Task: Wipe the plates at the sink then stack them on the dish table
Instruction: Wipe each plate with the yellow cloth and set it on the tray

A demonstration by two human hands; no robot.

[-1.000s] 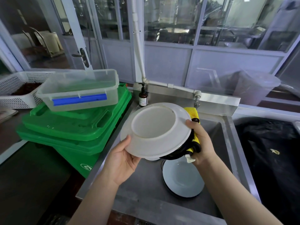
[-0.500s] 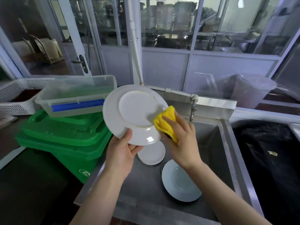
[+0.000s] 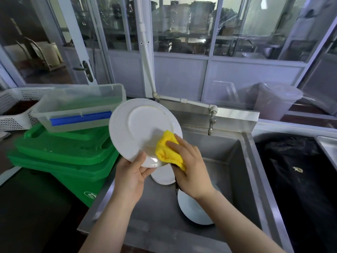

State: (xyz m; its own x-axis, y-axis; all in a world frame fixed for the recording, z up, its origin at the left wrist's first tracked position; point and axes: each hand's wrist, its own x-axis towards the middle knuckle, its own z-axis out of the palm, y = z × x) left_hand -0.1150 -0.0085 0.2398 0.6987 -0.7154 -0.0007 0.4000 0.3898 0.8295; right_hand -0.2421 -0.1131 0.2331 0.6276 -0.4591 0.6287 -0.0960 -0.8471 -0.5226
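Plate (image 3: 140, 128), white and tilted on edge with its underside facing the camera, is being held above the near-left part of the steel sink (image 3: 235, 161). Left hand (image 3: 130, 177) is gripping the plate's lower rim, thumb curled over the near face and the other fingers hidden behind it. Right hand (image 3: 187, 168) is pressing a folded yellow cloth (image 3: 167, 152) against the lower right of the plate's underside, fingers bent over the cloth and clasping it. Inside the sink, below the hands, a small stack of white plates (image 3: 162, 177) is lying on the basin floor, partly covered by the held plate and the right wrist. Nearer the sink's front, another white plate (image 3: 193, 210) is sitting on a dark-rimmed one; how many lie beneath cannot be told. At the back of the sink, a tap (image 3: 211, 121) is hanging down from a white pipe (image 3: 184, 100) running along the backsplash. Left of the sink, green bins (image 3: 63, 154) are standing stacked, and a clear tub with a blue clip (image 3: 80, 110) is resting on top of them. Further left of the sink, a white perforated basket (image 3: 12, 110) is sitting. Right of the sink, a black bag (image 3: 299, 172) is filling the neighbouring basin.
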